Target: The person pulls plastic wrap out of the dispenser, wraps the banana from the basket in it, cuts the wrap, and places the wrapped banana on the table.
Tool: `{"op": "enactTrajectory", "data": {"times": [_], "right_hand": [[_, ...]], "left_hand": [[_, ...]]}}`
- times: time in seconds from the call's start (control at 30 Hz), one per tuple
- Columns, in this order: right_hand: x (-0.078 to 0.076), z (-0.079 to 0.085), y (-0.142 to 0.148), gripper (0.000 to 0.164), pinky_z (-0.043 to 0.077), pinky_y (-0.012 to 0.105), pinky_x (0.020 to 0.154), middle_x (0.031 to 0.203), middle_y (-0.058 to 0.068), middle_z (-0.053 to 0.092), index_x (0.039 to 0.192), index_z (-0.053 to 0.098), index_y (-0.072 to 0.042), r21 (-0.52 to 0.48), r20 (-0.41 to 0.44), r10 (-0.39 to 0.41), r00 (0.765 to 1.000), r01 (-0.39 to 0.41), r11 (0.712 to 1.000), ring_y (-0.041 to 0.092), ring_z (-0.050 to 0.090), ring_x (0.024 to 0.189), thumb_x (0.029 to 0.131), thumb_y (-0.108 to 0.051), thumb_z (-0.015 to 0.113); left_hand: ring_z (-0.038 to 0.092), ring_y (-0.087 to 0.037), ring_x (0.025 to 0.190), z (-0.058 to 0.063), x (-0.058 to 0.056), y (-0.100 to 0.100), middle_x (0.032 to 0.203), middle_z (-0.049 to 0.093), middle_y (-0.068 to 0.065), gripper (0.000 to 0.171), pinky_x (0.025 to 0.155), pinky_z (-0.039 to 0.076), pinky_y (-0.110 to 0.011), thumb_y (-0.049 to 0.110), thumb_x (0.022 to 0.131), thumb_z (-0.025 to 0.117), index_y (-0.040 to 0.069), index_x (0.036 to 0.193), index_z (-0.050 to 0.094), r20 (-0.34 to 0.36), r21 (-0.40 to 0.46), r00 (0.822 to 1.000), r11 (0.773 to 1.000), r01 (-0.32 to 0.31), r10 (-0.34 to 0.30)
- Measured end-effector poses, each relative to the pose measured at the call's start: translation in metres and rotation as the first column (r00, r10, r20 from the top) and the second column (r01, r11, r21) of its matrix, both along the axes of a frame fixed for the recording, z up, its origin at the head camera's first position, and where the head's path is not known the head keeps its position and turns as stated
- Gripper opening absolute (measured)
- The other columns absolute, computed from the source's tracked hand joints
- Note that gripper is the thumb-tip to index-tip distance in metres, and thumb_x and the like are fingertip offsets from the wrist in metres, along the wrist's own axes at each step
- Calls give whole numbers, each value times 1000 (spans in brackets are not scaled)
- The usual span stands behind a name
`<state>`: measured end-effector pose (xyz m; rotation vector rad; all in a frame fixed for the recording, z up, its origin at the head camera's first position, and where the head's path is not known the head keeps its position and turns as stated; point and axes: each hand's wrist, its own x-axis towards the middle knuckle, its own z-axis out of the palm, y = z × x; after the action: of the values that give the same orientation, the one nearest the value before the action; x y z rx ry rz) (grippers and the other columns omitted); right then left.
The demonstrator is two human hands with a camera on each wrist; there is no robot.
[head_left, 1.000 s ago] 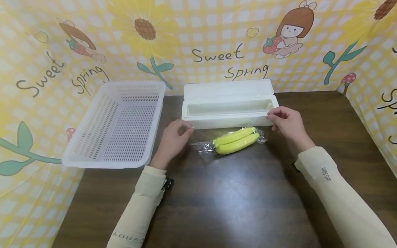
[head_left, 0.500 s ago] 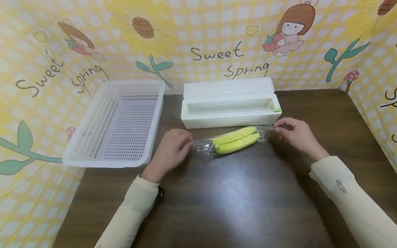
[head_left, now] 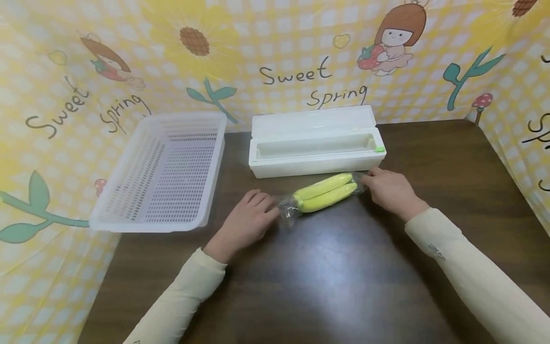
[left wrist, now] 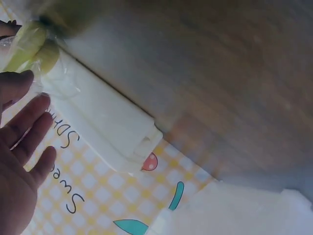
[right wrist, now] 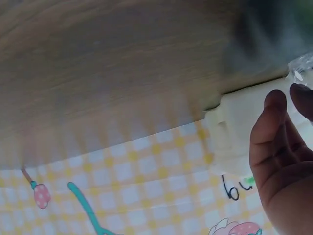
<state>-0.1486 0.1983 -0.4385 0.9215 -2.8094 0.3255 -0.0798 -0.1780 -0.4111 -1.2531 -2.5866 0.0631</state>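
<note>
Two yellow bananas (head_left: 326,192), wrapped together in clear plastic wrap (head_left: 289,206), lie at a slant on the table. At the left end of the wrap is my left hand (head_left: 247,222); its fingers are spread, touching or close to the crumpled film. In the left wrist view, the thumb and fingers (left wrist: 25,117) stand apart beside the wrapped bananas (left wrist: 48,56). My right hand (head_left: 393,193) touches the right end of the film. The right wrist view shows a small gap between its thumb and bent fingers (right wrist: 275,105); only a bit of film (right wrist: 301,66) appears there.
A long white cling film box (head_left: 318,165), lid raised, stands just behind the bananas, a green tab (head_left: 379,149) at its right corner. To the left sits a white perforated basket (head_left: 206,191). Patterned cloth (head_left: 292,28) closes off the back and sides of the brown table (head_left: 326,286).
The hands pinched and stretched the film's ends outward half a second ago; both have since come inward against the bananas' ends. Earlier, the right hand left the box corner, where a green tab now shows.
</note>
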Motion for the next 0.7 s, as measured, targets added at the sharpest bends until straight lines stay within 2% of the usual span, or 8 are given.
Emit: {"op": "enactTrajectory", "data": {"times": [0.13, 0.27, 0.33, 0.43, 0.5, 0.6, 0.63, 0.7], "right_hand": [[-1, 1, -8, 20, 46, 44, 47, 84, 13, 58, 91, 69, -7, 14, 1, -8, 1000, 8, 1000, 30, 56, 60, 87, 8, 57], [2, 7, -3, 16, 51, 48, 59, 97, 14, 63, 102, 71, -5, -49, 129, -51, 990, 57, 997, 31, 62, 77, 91, 1, 61], [5, 15, 2, 21, 52, 52, 69, 105, 15, 64, 111, 70, -4, -98, 202, -86, 976, 108, 989, 32, 63, 87, 92, -3, 63], [11, 27, 8, 32, 50, 53, 71, 108, 16, 63, 124, 65, -3, -152, 223, -143, 964, 179, 972, 33, 61, 89, 92, -4, 62], [15, 34, 5, 38, 49, 53, 67, 109, 18, 62, 128, 63, -3, -171, 178, -163, 970, 194, 966, 33, 58, 86, 91, -4, 59], [19, 37, -9, 37, 49, 53, 66, 109, 19, 62, 124, 64, -1, -199, 68, -125, 990, 136, 970, 36, 58, 87, 87, -2, 59], [19, 37, -16, 36, 50, 54, 69, 110, 20, 62, 123, 64, -1, -197, 38, -92, 995, 98, 975, 38, 58, 91, 87, -2, 60], [19, 33, -31, 36, 50, 57, 80, 116, 22, 63, 123, 65, 0, -173, -11, -16, 1000, 14, 985, 42, 58, 103, 88, -5, 65]], "left_hand": [[59, -29, 108, -2, 0, 1, 105, 68, -9, 13, 106, 40, -50, 2, 88, 70, 10, 98, 68, 54, -4, 996, 998, -71, 71], [60, -29, 109, -1, 3, -3, 108, 68, -8, 11, 106, 40, -50, 9, 92, 69, 10, 103, 69, 112, 12, 984, 990, -141, 138], [60, -29, 109, 2, 5, -8, 109, 68, -8, 12, 104, 41, -49, 12, 94, 69, 10, 105, 69, 154, 39, 970, 980, -197, 189], [61, -32, 109, 9, 7, -16, 111, 69, -10, 21, 100, 43, -49, 15, 93, 71, 7, 112, 68, 216, 115, 939, 948, -296, 267], [62, -33, 110, 14, 8, -16, 114, 69, -12, 25, 99, 44, -50, 14, 94, 69, 4, 117, 67, 260, 188, 918, 917, -353, 300], [61, -35, 113, 22, 9, -5, 121, 68, -16, 36, 100, 45, -52, 17, 95, 68, 1, 127, 64, 339, 292, 893, 869, -399, 296], [60, -36, 116, 24, 9, 2, 125, 66, -17, 39, 102, 43, -52, 19, 97, 68, 0, 131, 62, 369, 309, 883, 858, -410, 289], [55, -36, 124, 25, 9, 20, 135, 60, -19, 49, 107, 40, -53, 26, 99, 66, 0, 140, 55, 417, 304, 867, 856, -417, 274]]}}
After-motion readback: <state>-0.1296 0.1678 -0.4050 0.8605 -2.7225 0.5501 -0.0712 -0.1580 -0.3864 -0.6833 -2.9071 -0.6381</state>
